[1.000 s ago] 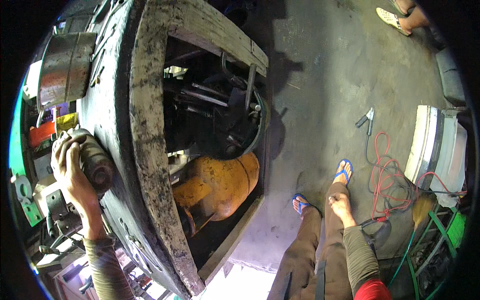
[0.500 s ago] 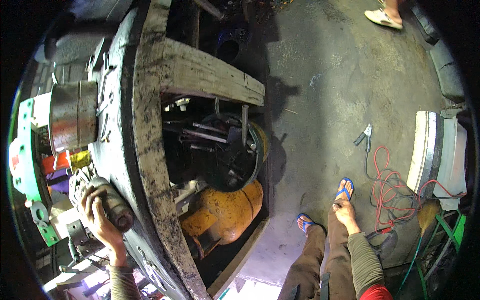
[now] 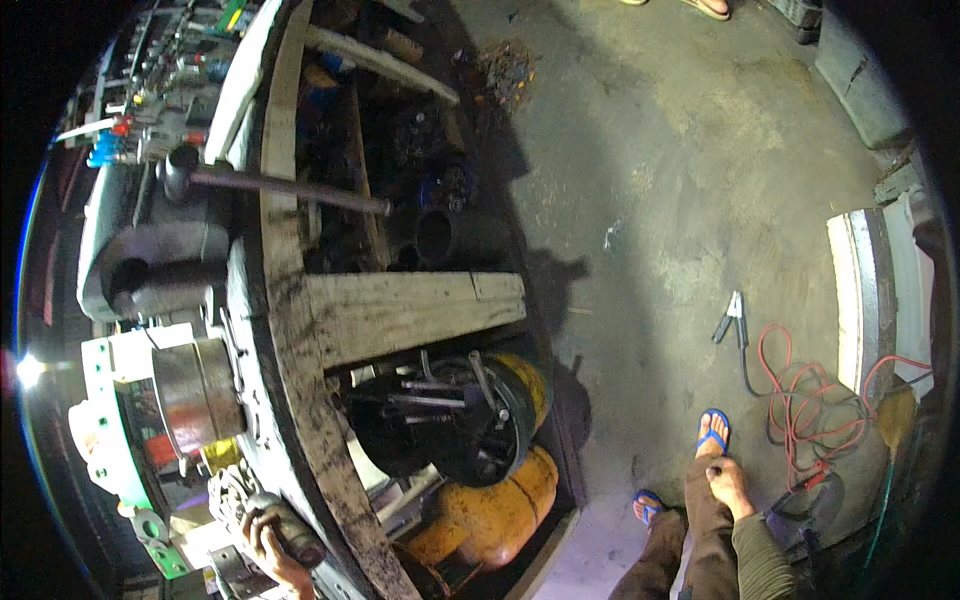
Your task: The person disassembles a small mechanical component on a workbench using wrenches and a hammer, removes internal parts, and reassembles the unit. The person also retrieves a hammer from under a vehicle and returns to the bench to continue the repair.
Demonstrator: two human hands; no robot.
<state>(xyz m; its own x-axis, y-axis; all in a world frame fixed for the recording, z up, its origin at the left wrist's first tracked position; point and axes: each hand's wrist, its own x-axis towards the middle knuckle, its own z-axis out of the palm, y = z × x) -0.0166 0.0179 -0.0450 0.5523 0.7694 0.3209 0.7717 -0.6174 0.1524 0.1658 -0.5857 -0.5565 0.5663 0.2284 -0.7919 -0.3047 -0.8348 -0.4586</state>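
At the lower left, my left hand (image 3: 268,548) is curled over a dark, thick cylinder (image 3: 300,538) at the edge of the workbench. A bundle of pale cord (image 3: 232,495) lies against the cylinder. My right hand (image 3: 730,486) hangs in front of my right knee with its fingers curled in. A small dark bit shows at those fingertips, too small to name. Farther along the bench are a rusty metal can (image 3: 198,395), a green metal frame (image 3: 112,425) and a large bench vise (image 3: 150,245) with a long handle bar.
Under the wooden bench frame (image 3: 415,315) sit a bucket (image 3: 525,440) of metal scraps and a yellow gas cylinder (image 3: 500,510). Red and black cables (image 3: 800,420) with a clamp (image 3: 735,310) lie on the floor at right. Another person's foot (image 3: 708,8) shows at the far edge.
My view has swung, so the bench and floor sit lower in the picture and the vise has come in. The left hand stays on the cylinder. The other person's foot appears farther left and higher.
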